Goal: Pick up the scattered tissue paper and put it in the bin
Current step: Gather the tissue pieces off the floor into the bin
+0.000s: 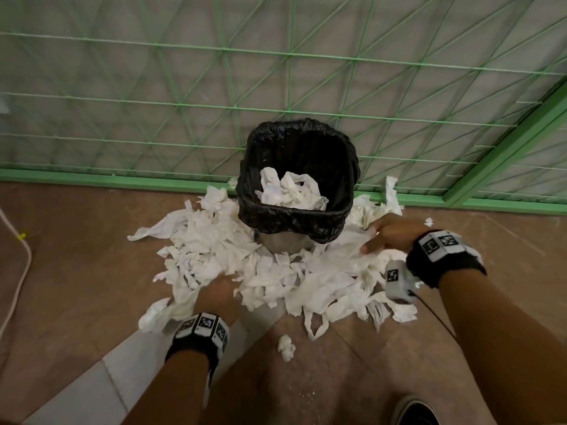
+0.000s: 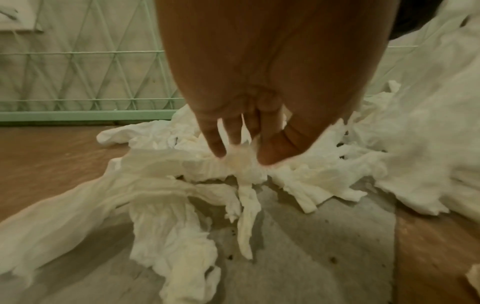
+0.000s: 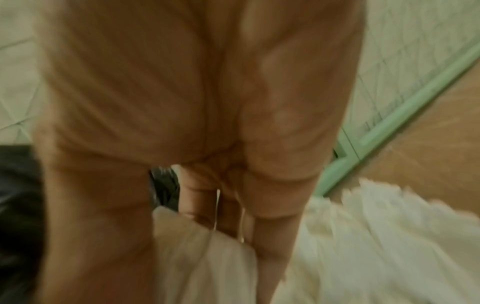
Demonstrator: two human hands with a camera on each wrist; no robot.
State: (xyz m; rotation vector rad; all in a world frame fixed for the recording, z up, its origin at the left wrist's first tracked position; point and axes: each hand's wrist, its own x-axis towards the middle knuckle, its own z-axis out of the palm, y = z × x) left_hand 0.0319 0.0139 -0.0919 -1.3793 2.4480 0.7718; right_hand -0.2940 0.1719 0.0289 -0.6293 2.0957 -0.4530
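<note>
A bin (image 1: 346, 179) lined with a black bag stands against the fence, with some crumpled tissue (image 1: 291, 191) inside it. White tissue paper (image 1: 276, 277) lies scattered in a thick pile around its base. My left hand (image 1: 224, 279) is sunk into the pile's near left side. In the left wrist view that left hand (image 2: 241, 156) pinches a wad of tissue (image 2: 246, 170) between thumb and fingers. My right hand (image 1: 371, 237) arches over the tissue just right of the bin. The blurred right wrist view shows tissue (image 3: 202, 257) between the thumb and fingers of the right hand (image 3: 207, 236).
A green wire fence (image 1: 276, 87) with a green base rail (image 1: 122, 179) runs behind the bin. A white cable (image 1: 18, 271) trails on the brown floor at far left. One small tissue ball (image 1: 286, 348) lies apart near me. A dark shoe (image 1: 417, 412) shows at the bottom.
</note>
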